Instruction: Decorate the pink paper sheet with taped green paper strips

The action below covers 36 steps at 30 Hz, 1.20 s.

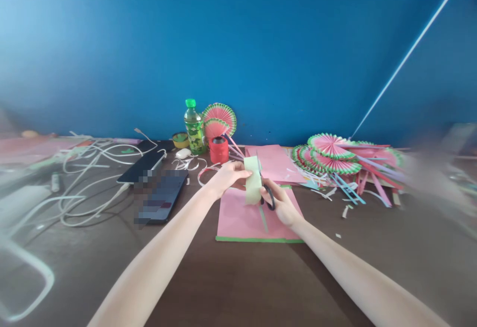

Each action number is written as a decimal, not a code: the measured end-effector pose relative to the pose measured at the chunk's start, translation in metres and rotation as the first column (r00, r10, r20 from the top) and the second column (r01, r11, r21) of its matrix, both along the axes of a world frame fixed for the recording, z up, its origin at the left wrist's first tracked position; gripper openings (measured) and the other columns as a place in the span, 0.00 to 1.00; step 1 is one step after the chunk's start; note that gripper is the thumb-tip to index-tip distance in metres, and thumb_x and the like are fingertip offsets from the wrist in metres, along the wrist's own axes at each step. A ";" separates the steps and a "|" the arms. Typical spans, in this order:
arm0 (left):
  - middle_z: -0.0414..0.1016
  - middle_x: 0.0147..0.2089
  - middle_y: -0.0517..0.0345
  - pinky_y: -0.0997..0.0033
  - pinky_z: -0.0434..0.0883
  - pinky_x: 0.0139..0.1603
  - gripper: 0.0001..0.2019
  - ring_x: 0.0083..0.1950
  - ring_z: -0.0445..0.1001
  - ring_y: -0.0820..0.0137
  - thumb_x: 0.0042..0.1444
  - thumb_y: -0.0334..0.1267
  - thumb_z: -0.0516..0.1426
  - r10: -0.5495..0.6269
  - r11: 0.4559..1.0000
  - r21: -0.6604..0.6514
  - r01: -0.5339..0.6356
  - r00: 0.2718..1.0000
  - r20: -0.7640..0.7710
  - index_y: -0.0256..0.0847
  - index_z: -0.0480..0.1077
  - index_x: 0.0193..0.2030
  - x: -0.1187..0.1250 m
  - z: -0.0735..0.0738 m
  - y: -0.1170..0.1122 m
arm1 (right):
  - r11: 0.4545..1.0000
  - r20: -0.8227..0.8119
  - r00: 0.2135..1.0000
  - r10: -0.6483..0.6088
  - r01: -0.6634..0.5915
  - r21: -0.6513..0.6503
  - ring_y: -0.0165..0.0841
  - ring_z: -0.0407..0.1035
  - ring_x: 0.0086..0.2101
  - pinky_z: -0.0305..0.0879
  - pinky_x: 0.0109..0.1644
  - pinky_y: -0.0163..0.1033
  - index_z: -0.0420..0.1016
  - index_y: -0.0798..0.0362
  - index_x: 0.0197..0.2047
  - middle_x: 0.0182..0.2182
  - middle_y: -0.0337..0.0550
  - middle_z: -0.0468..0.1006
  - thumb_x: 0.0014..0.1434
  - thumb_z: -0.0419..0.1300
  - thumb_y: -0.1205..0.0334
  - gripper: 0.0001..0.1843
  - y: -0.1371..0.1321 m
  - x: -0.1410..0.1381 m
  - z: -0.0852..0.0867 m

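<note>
My left hand (228, 176) is closed on a pale green sheet of paper (253, 186), held upright above the table. My right hand (280, 204) grips black-handled scissors (269, 198) whose blades meet the paper's right edge. A thin green strip (263, 218) hangs or lies below the cut. Under both hands lies a pink sheet with a green border (238, 220) on the brown table (231, 277).
Several pink-and-green paper fans (331, 155) and loose strips pile up at the right. A green bottle (194, 127), a red tape roll (219, 150) and a fan (219, 118) stand at the back. A phone (162, 199), a tablet (143, 167) and white cables (85, 178) lie left.
</note>
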<state>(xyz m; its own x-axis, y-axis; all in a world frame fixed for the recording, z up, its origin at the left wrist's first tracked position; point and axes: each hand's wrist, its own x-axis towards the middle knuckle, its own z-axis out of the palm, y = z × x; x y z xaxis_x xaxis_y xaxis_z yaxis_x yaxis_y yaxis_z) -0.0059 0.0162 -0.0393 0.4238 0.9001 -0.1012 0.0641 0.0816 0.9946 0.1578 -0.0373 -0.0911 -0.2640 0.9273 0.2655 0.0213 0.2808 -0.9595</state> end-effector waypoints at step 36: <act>0.74 0.34 0.51 0.68 0.71 0.33 0.12 0.32 0.73 0.69 0.41 0.38 0.62 -0.035 0.998 -0.054 0.037 0.999 0.036 0.34 0.68 0.31 -0.002 -0.007 0.004 | 0.997 0.078 0.995 -0.061 0.064 -0.040 0.27 0.61 0.22 0.60 0.26 0.33 0.65 0.55 0.42 0.21 0.35 0.65 0.53 0.55 0.52 0.17 0.000 -0.002 0.001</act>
